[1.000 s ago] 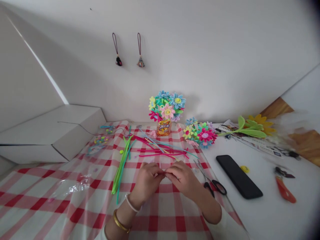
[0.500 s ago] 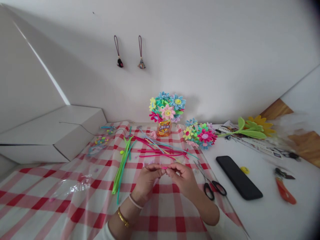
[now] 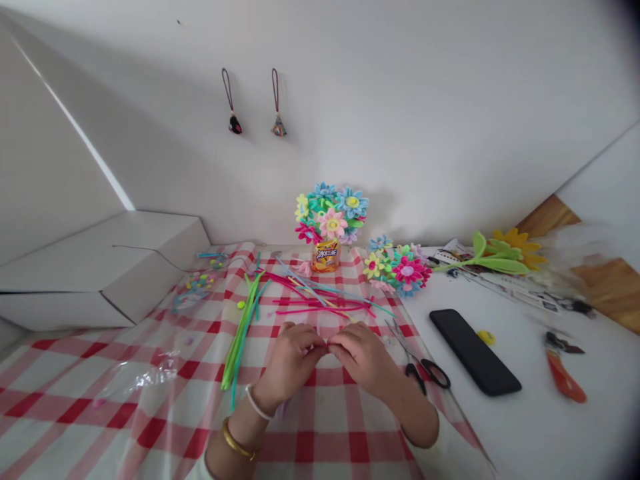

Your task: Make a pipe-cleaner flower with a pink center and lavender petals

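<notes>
My left hand [image 3: 290, 360] and my right hand [image 3: 363, 357] meet fingertip to fingertip over the red-and-white checked cloth [image 3: 150, 413]. Both are closed in a pinch on a small pink piece [image 3: 327, 346], mostly hidden by the fingers. Just beyond the hands lies a loose heap of pink, blue and yellow pipe cleaners [image 3: 320, 297]. A bundle of green pipe cleaners [image 3: 243, 330] lies to the left of my left hand.
Scissors [image 3: 420, 363] lie right of my right hand, then a black phone [image 3: 474, 351] and an orange tool [image 3: 564, 375]. A jar of pipe-cleaner flowers [image 3: 327, 223] stands at the wall, a flower bunch [image 3: 400, 270] beside it. A white box [image 3: 100, 267] sits left.
My hands dropped slightly and drew closer together; the pink piece, visible between the fingertips half a second ago, is now mostly covered by the fingers.
</notes>
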### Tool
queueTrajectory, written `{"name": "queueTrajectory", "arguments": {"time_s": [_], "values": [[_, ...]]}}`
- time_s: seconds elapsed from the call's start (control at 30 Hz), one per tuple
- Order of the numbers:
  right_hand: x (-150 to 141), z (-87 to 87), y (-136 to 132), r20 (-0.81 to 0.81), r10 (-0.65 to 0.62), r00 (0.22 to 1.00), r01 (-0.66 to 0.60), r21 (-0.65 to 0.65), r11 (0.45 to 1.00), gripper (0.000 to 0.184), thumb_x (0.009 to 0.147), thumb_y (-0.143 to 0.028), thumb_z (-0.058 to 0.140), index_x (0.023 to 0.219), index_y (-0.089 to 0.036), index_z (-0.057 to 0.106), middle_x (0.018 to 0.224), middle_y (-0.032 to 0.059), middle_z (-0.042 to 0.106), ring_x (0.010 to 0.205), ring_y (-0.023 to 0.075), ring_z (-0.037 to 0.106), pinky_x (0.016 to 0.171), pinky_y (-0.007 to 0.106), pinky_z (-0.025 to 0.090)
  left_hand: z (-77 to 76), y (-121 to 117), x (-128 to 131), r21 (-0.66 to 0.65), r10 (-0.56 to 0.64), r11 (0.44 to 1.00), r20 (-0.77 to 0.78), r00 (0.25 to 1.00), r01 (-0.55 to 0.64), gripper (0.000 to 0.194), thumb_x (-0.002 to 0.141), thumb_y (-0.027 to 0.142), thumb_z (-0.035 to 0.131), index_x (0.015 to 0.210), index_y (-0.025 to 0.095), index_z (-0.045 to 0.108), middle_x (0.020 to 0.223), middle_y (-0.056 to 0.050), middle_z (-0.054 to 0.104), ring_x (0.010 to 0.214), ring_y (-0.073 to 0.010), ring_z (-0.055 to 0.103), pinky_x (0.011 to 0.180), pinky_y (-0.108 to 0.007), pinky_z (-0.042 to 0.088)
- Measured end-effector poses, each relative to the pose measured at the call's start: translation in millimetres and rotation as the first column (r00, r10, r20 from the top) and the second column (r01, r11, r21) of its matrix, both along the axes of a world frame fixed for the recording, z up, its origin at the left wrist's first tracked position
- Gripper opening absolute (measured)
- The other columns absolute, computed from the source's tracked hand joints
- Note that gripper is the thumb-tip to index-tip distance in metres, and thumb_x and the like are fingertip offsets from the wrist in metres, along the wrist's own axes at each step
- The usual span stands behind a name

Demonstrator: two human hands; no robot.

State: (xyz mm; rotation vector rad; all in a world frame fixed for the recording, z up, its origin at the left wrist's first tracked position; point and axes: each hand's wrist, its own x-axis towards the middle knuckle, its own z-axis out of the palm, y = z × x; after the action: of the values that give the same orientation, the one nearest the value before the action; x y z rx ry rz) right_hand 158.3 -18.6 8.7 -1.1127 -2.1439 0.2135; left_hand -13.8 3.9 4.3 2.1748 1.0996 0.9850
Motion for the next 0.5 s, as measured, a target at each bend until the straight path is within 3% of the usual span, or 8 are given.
{"name": "queueTrajectory", "arguments": {"time_s": [0.1, 0.2, 0.33, 0.4, 0.5], "values": [[1.3, 0.9, -0.1, -0.195, -0.019, 0.981, 0.005, -0.075, 0.997, 0.012, 0.083, -0.022, 0.052, 0.087, -0.02, 0.063, 0.08, 0.0043, 0.063, 0.078, 0.0163, 0.057, 0.071, 0.029, 0.044, -2.8, -2.1, 2.5, -0.164, 0.062, 0.986, 0.233, 0.97, -0.023, 0.011, 0.072, 0.022, 0.063, 0.063, 0.017, 0.064, 0.064, -0.001, 0.058, 0.063, -0.0123, 0.051, 0.065, -0.026, 0.038], [-1.7, 1.2, -1.4, -0.306, -0.04, 0.951, -0.009, -0.157, 0.988, 0.012, 0.084, -0.024, 0.052, 0.083, -0.02, 0.063, 0.073, 0.0021, 0.061, 0.069, 0.0141, 0.056, 0.064, 0.026, 0.044, -7.5, -3.6, 5.6, -0.302, 0.133, 0.953, 0.475, 0.87, 0.019, 0.01, 0.068, 0.024, 0.068, 0.063, 0.017, 0.063, 0.065, 0.0, 0.055, 0.064, -0.0119, 0.05, 0.061, -0.024, 0.039], [-7.5, 0.4, -3.9, -0.365, -0.06, 0.929, 0.001, -0.158, 0.987, 0.014, 0.085, -0.024, 0.049, 0.081, -0.019, 0.061, 0.071, 0.0011, 0.059, 0.065, 0.0124, 0.054, 0.06, 0.024, 0.043, -11.9, -4.3, 9.0, -0.381, 0.203, 0.922, 0.627, 0.752, 0.069, 0.009, 0.064, 0.023, 0.071, 0.067, 0.017, 0.065, 0.068, 0.0, 0.057, 0.066, -0.0122, 0.051, 0.063, -0.024, 0.041], [-7.6, 0.5, -4.2, -0.329, -0.053, 0.943, 0.014, -0.12, 0.993, 0.015, 0.086, -0.023, 0.046, 0.082, -0.018, 0.059, 0.073, 0.0026, 0.058, 0.068, 0.0133, 0.054, 0.062, 0.025, 0.044, -12.5, -3.5, 9.1, -0.404, 0.197, 0.91, 0.62, 0.76, 0.094, 0.009, 0.065, 0.024, 0.069, 0.069, 0.017, 0.065, 0.068, 0.0, 0.058, 0.066, -0.0126, 0.052, 0.063, -0.025, 0.041], [-4.8, 0.8, -2.8, -0.151, -0.035, 0.988, 0.028, -0.049, 0.998, 0.016, 0.086, -0.02, 0.044, 0.082, -0.017, 0.059, 0.076, 0.0052, 0.059, 0.074, 0.0161, 0.053, 0.067, 0.029, 0.043, -10.6, -1.7, 7.3, -0.33, 0.124, 0.943, 0.451, 0.884, 0.036, 0.007, 0.07, 0.024, 0.065, 0.071, 0.017, 0.065, 0.07, -0.002, 0.061, 0.066, -0.0133, 0.053, 0.063, -0.026, 0.041]]}}
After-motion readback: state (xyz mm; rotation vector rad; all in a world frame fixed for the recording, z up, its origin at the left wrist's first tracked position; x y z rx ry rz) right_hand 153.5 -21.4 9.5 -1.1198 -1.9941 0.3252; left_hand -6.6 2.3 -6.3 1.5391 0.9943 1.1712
